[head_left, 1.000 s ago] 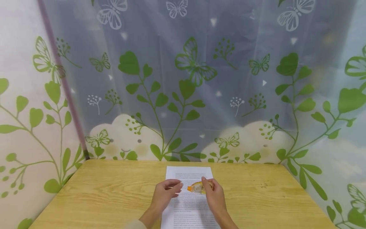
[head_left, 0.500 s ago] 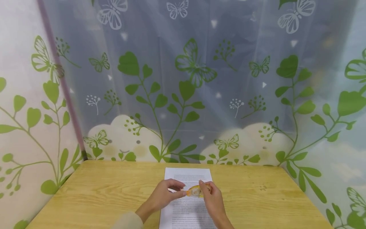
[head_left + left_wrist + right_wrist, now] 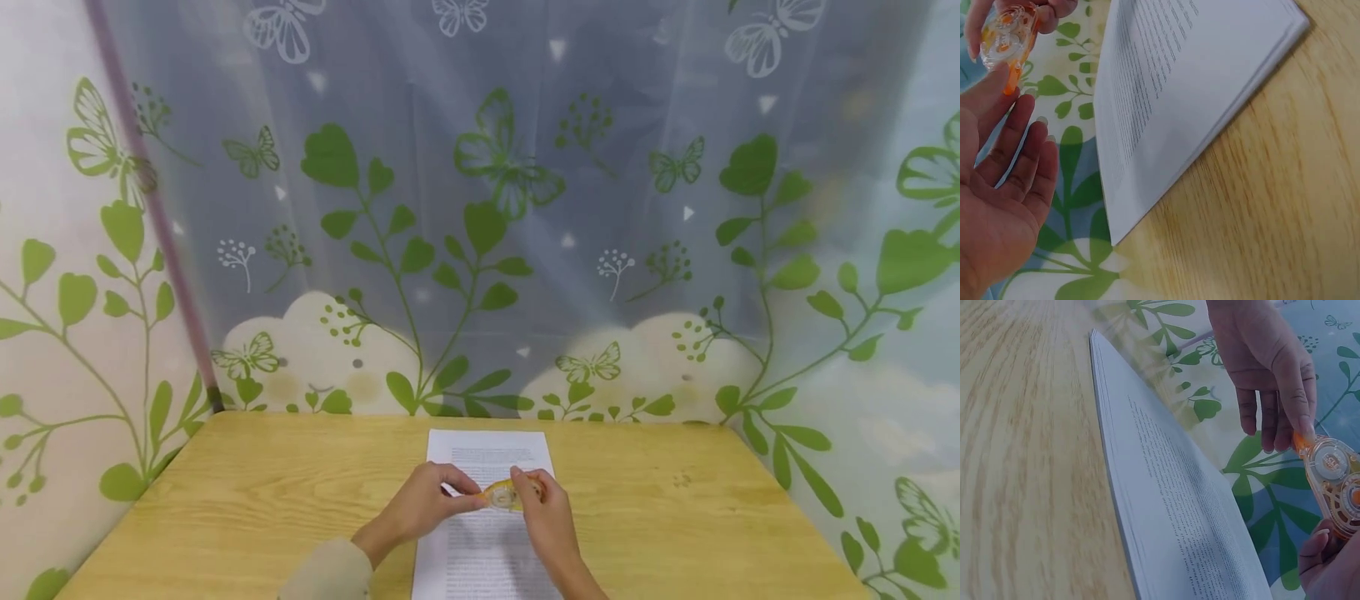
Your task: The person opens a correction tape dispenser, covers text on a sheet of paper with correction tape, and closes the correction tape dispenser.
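An orange and clear correction tape dispenser (image 3: 501,497) is held in the air above the printed sheets (image 3: 480,550). My right hand (image 3: 549,521) grips its body between thumb and fingers. From the other side, my left hand (image 3: 423,502) pinches the orange tip between thumb and index finger, its other fingers loosely extended. Through the clear case of the correction tape (image 3: 1332,465), round reels show in the right wrist view. In the left wrist view my left hand (image 3: 1004,181) partly covers the orange end.
Under the hands, the stack of printed paper (image 3: 1166,119) lies flat on a wooden table (image 3: 285,475). A curtain (image 3: 420,250) with leaves, butterflies and clouds hangs behind the table and along both sides.
My left hand has moved right to the dispenser and now pinches its orange tip, where a gap showed before. My right hand keeps its grip and has shifted slightly left. The view has tilted a little.
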Motion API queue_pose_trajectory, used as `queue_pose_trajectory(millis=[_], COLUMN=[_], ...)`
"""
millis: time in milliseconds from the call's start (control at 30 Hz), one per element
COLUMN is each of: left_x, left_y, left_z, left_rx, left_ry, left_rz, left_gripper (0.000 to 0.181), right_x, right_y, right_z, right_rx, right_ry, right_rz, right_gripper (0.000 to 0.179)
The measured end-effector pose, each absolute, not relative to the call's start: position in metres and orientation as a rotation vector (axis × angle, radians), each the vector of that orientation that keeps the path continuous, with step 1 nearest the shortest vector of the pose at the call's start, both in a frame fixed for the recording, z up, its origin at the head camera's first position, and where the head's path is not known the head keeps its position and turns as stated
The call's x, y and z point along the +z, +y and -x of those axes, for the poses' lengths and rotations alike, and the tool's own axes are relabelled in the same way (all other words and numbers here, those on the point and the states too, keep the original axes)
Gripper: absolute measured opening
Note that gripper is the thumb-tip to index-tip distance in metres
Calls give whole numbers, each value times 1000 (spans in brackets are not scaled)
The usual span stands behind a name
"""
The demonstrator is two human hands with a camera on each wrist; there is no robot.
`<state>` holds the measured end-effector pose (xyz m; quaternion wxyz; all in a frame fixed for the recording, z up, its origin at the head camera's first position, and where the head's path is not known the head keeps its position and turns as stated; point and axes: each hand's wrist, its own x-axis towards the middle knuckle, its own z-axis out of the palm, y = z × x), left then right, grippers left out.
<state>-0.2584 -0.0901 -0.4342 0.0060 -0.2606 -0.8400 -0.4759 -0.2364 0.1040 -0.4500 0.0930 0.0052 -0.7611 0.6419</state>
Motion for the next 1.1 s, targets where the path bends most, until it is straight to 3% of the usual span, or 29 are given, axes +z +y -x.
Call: queue_pose_trajectory(millis=[367,1100], left_x=[-433,-444], left_y=[-91,-67], left_z=[260,256], left_rx=[-1427,-1943], left_ry=[-2659,-2502], left_rz=[860,643], left_gripper=[13,16], right_x=[-441,-441], right_y=[103,100], right_z=[235,238], right_rx=[1858,1980], right_ry=[-2251,-2086], right_rz=[24,108], right_gripper=[39,37])
